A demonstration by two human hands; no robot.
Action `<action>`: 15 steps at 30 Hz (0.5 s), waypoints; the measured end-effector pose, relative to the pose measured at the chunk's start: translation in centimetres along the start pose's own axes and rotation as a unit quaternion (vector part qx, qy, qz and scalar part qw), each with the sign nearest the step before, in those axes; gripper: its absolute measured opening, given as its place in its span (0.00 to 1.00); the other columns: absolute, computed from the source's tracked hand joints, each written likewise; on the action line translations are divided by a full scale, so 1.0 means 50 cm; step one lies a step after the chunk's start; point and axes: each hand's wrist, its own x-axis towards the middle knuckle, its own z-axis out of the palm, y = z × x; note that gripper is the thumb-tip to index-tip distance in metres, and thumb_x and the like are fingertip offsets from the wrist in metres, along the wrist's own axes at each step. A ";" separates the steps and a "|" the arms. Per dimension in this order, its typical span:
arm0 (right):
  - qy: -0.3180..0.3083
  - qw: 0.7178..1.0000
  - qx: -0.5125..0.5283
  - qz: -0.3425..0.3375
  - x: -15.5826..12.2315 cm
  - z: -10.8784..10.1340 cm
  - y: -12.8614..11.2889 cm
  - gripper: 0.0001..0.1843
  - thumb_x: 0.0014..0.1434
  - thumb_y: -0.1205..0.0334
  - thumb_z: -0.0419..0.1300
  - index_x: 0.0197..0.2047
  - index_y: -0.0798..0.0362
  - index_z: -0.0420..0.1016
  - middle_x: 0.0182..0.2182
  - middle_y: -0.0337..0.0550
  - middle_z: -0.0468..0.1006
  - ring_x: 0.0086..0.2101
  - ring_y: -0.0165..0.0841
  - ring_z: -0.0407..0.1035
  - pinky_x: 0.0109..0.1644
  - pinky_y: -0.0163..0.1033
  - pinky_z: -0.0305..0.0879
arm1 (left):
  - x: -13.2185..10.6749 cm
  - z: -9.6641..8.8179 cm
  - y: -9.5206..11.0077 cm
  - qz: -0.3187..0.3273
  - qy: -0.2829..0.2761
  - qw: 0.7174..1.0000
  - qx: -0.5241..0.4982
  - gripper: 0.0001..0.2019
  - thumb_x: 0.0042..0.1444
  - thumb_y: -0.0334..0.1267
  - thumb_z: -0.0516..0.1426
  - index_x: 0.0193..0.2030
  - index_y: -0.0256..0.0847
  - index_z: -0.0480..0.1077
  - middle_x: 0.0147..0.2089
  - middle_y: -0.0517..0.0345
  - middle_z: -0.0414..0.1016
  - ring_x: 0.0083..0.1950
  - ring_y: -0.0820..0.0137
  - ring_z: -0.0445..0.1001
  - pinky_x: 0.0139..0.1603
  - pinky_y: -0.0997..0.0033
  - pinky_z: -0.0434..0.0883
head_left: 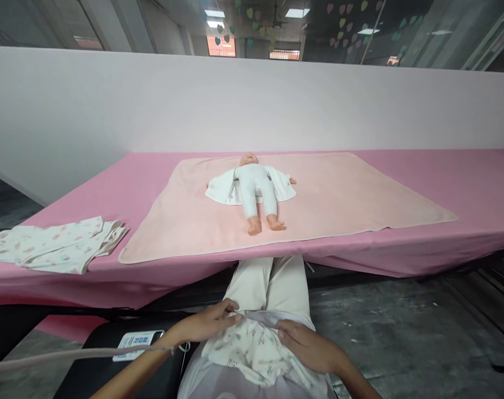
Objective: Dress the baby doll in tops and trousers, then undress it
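Pink-draped worktop [422, 183] bears white-bodied doll [254, 180], white fabric jacket [223, 188] unclosed; our left hand [212, 323] and right hand [305, 344] touch cream printed cloth [252, 354], grip unclear.

On the pink-draped table [422, 183], a peach blanket [343, 199] with pale edging, broad and mostly flat, with a rounded near-left corner close to the front edge. Left of it, a folded white printed cloth [56, 244] with stacked layers at the right end.
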 end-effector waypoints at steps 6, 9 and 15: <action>-0.041 0.978 0.205 -0.001 0.134 0.009 0.018 0.41 0.76 0.23 0.47 0.49 0.51 0.85 0.58 0.52 0.83 0.59 0.46 0.76 0.72 0.51 0.66 | -0.022 -0.007 -0.026 -0.120 0.090 0.977 0.154 0.31 0.66 0.72 0.56 0.49 0.41 0.71 0.48 0.47 0.82 0.49 0.54 0.79 0.50 0.61 0.68; -0.079 0.926 0.363 0.068 0.189 0.052 0.047 0.43 0.63 0.13 0.55 0.40 0.46 0.86 0.41 0.44 0.84 0.48 0.47 0.80 0.65 0.54 0.70 | -0.027 -0.005 -0.033 -0.074 0.036 0.988 0.130 0.31 0.69 0.71 0.54 0.45 0.41 0.74 0.45 0.51 0.81 0.47 0.56 0.77 0.47 0.64 0.65; -0.093 0.902 0.418 0.048 0.206 0.114 0.041 0.32 0.51 0.33 0.82 0.45 0.46 0.78 0.45 0.42 0.81 0.50 0.42 0.77 0.59 0.49 0.71 | -0.021 0.013 -0.033 0.041 0.024 0.999 -0.020 0.23 0.71 0.61 0.61 0.51 0.40 0.77 0.47 0.56 0.78 0.48 0.63 0.73 0.52 0.67 0.68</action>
